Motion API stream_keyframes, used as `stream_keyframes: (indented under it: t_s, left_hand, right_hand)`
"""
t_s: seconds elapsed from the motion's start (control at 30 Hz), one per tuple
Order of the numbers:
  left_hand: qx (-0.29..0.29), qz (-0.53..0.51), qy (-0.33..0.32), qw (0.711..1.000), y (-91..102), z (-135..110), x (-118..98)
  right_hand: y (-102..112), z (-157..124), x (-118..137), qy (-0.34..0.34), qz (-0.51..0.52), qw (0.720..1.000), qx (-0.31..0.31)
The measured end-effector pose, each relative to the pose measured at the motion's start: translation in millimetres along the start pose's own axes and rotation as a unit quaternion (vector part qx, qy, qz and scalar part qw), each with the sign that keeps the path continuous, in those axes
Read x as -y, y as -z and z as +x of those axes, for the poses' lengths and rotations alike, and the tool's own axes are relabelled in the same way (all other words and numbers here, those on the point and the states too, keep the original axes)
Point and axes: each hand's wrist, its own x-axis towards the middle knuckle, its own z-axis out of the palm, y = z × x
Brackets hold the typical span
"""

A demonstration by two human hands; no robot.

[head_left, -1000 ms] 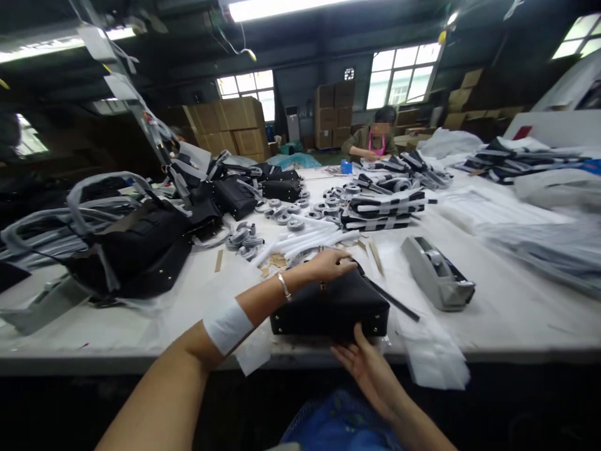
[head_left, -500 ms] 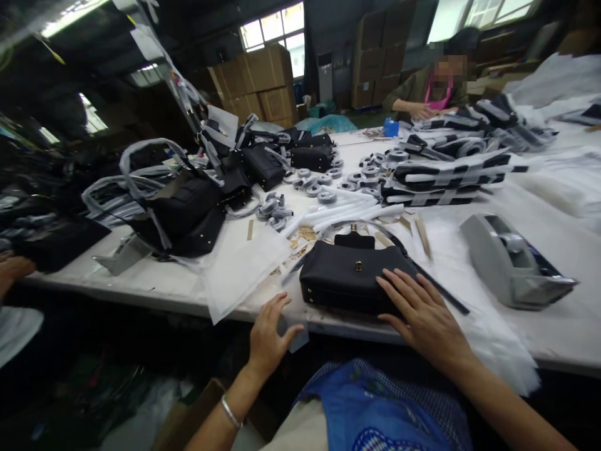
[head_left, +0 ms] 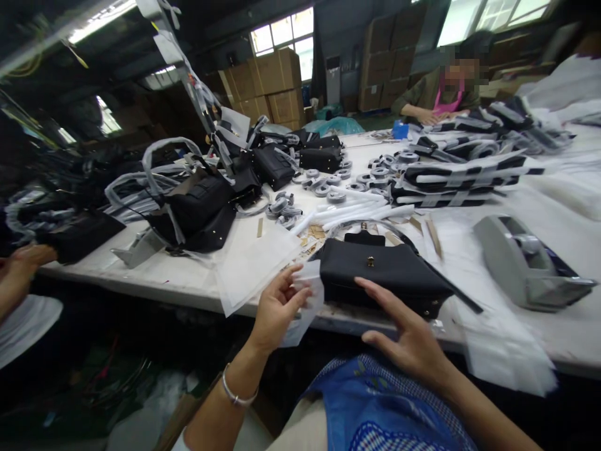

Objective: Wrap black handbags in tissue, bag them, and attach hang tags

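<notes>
Black leather, or something that looks like it, faces me: the handbag (head_left: 370, 275) lies at the near edge of the white table (head_left: 176, 269), its brass-coloured clasp (head_left: 370, 261) towards me. My left hand (head_left: 279, 307) comes up from below left, wrist bent slightly, thumb and fingers closed on a thin white sheet (head_left: 307, 313) that hangs over the table's edge just beside the bag. A silver bangle (head_left: 239, 394) circles that wrist. My right hand (head_left: 408, 335) reaches in from the lower right with nothing in its grasp, thumb well apart from the straight fingers; the fingertips are at the bag's front, though I can't tell whether they touch. Between my two hands there is a gap in front of the bag, over the blue patterned apron (head_left: 375, 407) on my lap. To the right a dark strap (head_left: 457, 291) slants across the table, with the grey tape dispenser (head_left: 530, 263) beyond it, near the edge; to the left, larger white sheets (head_left: 256, 263) overhang the rim. I can't see inside the bag. Taped cardboard boxes (head_left: 272, 88) are stacked at the back, contents hidden, and a co-worker (head_left: 451, 100) sits across the table.
</notes>
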Motion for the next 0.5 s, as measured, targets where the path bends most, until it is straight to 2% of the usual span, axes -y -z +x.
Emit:
stream_keyframes:
  t_s: [0.03, 0.1, 0.2, 0.33, 0.5]
  left_hand:
    - [0.032, -0.043, 0.000, 0.999, -11.8, 4.6, -16.5]
    - [0.098, -0.093, -0.015, 0.991, -37.7, 16.9, -44.3]
    - [0.157, -0.136, -0.046, 0.977, -72.9, 44.3, -67.5]
    - [0.153, -0.157, -0.045, 0.975, -111.6, 95.1, -69.7]
    - [0.175, -0.145, -0.021, 0.974, -173.4, 157.2, -56.5]
  right_hand:
    - [-10.6, 2.9, 6.5, -0.035, 0.087, 0.995, 0.029]
    - [-26.5, 8.5, 15.0, -0.089, 0.234, 0.966, 0.072]
    - [-27.9, 8.7, 15.7, -0.167, 0.304, 0.934, 0.079]
    - [5.0, -15.2, 1.4, -0.222, 0.290, 0.931, -0.019]
    - [52.4, -60.2, -17.8, -0.297, 0.284, 0.899, -0.149]
